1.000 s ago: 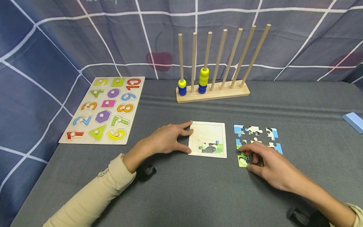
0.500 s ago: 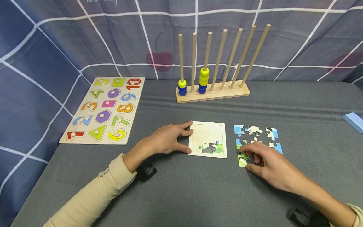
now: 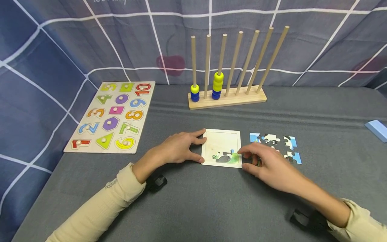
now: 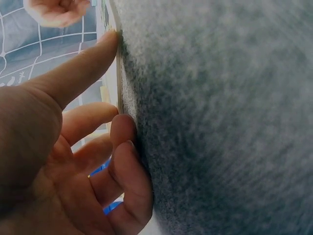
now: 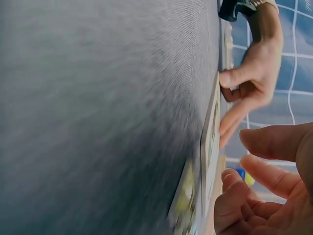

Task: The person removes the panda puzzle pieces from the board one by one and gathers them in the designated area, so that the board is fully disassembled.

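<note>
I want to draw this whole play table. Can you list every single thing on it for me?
puzzle tray: 1, pale wood, front middle, one panda piece already in it
loose puzzle pieces: several, blue, white and black, right of the tray; the exact count is hidden by the hand
number and shape board: 1, wood with bright pieces, far left
peg rack: 1, wood, 7 upright rods, at the back
beads: yellow over blue, on the first and third rods
blue block: 1, right edge
table: 1, grey cloth
backdrop: checked blue-grey cloth
left hand: holds the tray's left edge
right hand: at the tray's right edge; whether it holds a piece is hidden
</note>
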Demonstrator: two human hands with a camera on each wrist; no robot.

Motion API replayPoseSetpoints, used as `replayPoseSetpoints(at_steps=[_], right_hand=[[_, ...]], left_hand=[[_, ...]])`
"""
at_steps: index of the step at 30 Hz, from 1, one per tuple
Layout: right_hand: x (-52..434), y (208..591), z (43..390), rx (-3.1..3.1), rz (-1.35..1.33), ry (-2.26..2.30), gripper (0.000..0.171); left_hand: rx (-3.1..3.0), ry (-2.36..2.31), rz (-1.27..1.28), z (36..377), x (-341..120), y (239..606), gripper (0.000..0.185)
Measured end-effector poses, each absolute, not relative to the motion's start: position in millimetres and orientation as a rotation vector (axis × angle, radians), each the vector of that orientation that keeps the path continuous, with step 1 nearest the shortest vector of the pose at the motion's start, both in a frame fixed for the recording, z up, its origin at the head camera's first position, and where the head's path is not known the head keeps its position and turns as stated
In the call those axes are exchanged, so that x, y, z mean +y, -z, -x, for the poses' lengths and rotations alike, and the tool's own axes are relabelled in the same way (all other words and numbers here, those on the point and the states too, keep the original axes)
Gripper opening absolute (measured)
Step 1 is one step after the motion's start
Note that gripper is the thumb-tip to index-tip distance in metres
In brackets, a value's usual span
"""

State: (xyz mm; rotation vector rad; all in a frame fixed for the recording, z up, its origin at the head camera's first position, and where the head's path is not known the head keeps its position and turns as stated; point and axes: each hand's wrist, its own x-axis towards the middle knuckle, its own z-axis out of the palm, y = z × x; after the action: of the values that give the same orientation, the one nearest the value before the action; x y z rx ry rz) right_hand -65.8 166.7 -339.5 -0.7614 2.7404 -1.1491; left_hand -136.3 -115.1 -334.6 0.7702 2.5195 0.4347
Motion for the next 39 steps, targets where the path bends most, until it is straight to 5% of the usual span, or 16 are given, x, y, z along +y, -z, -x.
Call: replayPoseSetpoints(at_steps=[39], right_hand=[[129,347,85,2.767,0.759,0.909,0.025]], left_hand=[[2.504,-0.447,-0.757,138,-114,333,0.072]])
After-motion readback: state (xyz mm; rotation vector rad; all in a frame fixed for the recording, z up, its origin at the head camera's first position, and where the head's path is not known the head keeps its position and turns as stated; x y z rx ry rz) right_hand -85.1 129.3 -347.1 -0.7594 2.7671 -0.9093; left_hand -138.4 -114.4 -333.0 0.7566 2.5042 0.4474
